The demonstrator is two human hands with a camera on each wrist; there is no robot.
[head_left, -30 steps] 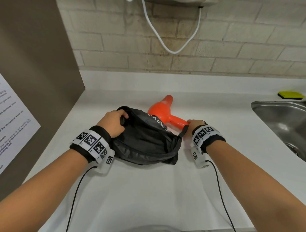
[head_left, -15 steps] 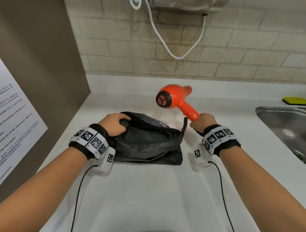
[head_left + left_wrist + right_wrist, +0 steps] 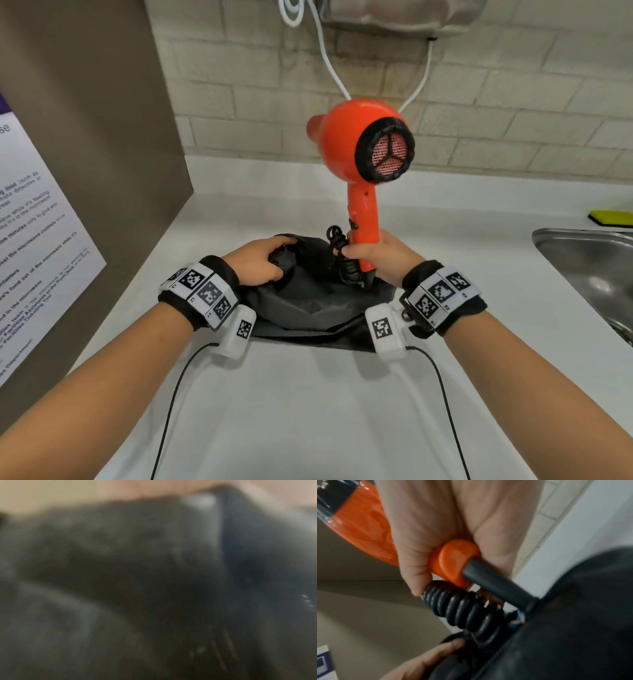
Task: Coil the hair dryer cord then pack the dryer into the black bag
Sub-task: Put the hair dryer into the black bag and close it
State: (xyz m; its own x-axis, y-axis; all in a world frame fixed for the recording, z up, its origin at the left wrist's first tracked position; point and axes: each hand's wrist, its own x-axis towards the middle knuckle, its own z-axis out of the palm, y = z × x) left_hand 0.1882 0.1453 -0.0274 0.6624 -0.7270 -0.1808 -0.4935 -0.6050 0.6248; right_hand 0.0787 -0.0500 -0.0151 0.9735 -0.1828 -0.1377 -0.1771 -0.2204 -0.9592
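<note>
- A brown panel (image 3: 89,144) with a printed notice (image 3: 37,253) stands along the left edge of the white worktop (image 3: 308,411).
- The left hand (image 3: 258,262) lies on the left side of the black bag (image 3: 308,301), its fingers curled round the rim of the bag's opening and holding it up; the left wrist view is only a dark blur of fabric (image 3: 120,588), so the grip cannot be read from there.
- The black bag sits on the worktop in the middle, nearer the back wall than the front edge, its mouth gaping toward the wall.
- The coiled black cord (image 3: 342,260) is bunched against the dryer's handle just above the bag's opening; the right wrist view shows its tight spiral turns (image 3: 462,609) pressed under the fingers (image 3: 414,566).
- The orange hair dryer (image 3: 363,164) is held upright in the air over the right part of the bag, handle down, nozzle pointing toward the wall, black mesh rear grille facing the camera. Its black strain relief (image 3: 496,585) reaches down to the bag's edge.
- The right hand (image 3: 380,263) is wrapped round the lower handle and the cord together.
- A steel sink (image 3: 589,267) is set into the worktop at the right edge, with a yellow sponge (image 3: 611,217) behind it at the back right corner.
</note>
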